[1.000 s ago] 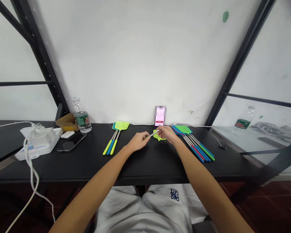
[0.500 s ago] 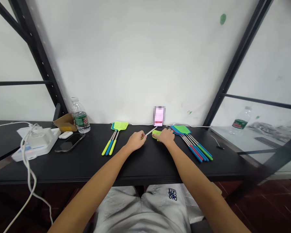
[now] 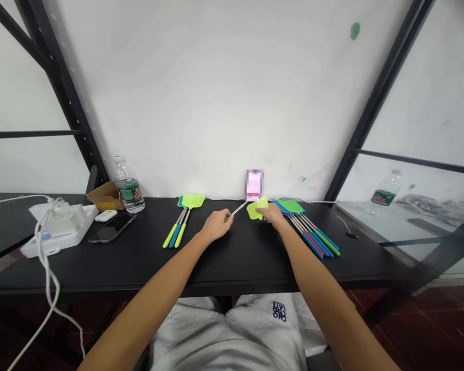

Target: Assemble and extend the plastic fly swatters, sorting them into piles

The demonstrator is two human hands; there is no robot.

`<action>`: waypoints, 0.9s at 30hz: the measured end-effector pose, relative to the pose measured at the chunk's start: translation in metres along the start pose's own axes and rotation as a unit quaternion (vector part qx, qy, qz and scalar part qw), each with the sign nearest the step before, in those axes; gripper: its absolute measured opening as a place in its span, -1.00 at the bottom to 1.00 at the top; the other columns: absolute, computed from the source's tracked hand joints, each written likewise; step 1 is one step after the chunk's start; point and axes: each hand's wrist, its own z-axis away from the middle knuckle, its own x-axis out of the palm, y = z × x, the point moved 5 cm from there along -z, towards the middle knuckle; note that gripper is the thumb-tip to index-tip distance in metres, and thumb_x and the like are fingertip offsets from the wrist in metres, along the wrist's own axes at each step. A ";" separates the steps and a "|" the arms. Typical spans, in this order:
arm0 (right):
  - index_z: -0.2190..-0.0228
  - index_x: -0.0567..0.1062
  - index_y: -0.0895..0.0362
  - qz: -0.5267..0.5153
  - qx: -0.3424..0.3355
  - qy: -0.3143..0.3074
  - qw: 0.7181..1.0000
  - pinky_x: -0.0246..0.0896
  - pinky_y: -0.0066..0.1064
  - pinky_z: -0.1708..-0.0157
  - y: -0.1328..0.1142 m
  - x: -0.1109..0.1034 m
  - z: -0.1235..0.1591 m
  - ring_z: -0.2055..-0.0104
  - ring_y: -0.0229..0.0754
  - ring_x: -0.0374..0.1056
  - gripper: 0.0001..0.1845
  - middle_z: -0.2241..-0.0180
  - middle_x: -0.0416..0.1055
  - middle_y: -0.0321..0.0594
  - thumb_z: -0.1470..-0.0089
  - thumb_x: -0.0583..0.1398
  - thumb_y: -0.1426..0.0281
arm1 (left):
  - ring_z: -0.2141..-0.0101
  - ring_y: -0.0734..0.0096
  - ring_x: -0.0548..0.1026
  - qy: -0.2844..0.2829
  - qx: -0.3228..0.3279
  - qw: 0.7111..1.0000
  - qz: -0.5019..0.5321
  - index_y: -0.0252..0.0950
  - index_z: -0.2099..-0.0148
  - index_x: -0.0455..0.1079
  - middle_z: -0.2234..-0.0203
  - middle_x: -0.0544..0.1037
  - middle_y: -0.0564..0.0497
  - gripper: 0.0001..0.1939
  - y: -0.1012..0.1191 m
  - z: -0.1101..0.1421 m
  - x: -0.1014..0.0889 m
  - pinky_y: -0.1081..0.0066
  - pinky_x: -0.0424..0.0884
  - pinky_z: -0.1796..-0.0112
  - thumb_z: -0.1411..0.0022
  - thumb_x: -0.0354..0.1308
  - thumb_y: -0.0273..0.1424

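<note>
My left hand (image 3: 215, 224) is closed around the yellow-green grip of a thin metal rod (image 3: 238, 208), which slants up to the right. It looks like a fly swatter handle. Just past the rod's tip, my right hand (image 3: 271, 213) pinches a yellow-green perforated fly swatter head (image 3: 255, 208) by its right side. The head is raised and turned, with its short neck pointing down; rod and head appear apart. To the left lie several fly swatters (image 3: 181, 226) with yellow-green and blue grips. Beside my right hand is another fanned group of fly swatters (image 3: 311, 232) in blue, red and green.
A lit phone (image 3: 254, 184) leans on the wall behind my hands. On the left of the black table (image 3: 232, 268) are a water bottle (image 3: 129, 186), a cardboard box (image 3: 105, 196), a dark phone (image 3: 113, 228), a white case (image 3: 105, 216) and a power strip (image 3: 67, 226) with cables.
My right hand has lifted and turned the yellow-green swatter head, moving slightly right, so more of its face shows. My left hand keeps the rod in nearly the same place.
</note>
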 end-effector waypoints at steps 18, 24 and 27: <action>0.59 0.28 0.13 -0.326 -0.062 0.052 0.942 -0.15 -0.56 0.79 -0.023 -0.003 0.010 0.71 -0.42 0.07 -0.51 0.68 0.31 -0.30 0.14 0.37 0.06 | 0.46 0.38 0.41 -0.001 0.046 0.999 0.018 -0.26 0.32 0.42 0.53 0.49 0.02 -0.69 0.004 0.001 0.001 0.45 0.15 0.42 -0.32 -0.06 -0.22; 0.57 0.28 0.13 -0.316 -0.059 0.029 0.947 -0.14 -0.56 0.79 -0.022 0.000 0.011 0.72 -0.42 0.06 -0.53 0.69 0.30 -0.32 0.12 0.37 0.08 | 0.47 0.38 0.40 -0.001 0.043 0.999 0.017 -0.25 0.32 0.41 0.53 0.48 0.02 -0.69 0.005 0.002 0.001 0.44 0.15 0.42 -0.32 -0.06 -0.22; 0.56 0.28 0.12 -0.311 -0.055 0.028 0.948 -0.15 -0.55 0.79 -0.022 0.001 0.011 0.72 -0.42 0.05 -0.54 0.68 0.29 -0.33 0.11 0.36 0.09 | 0.47 0.39 0.40 0.002 0.047 0.999 0.014 -0.25 0.32 0.41 0.52 0.48 0.02 -0.69 0.006 0.002 0.000 0.45 0.14 0.43 -0.33 -0.06 -0.23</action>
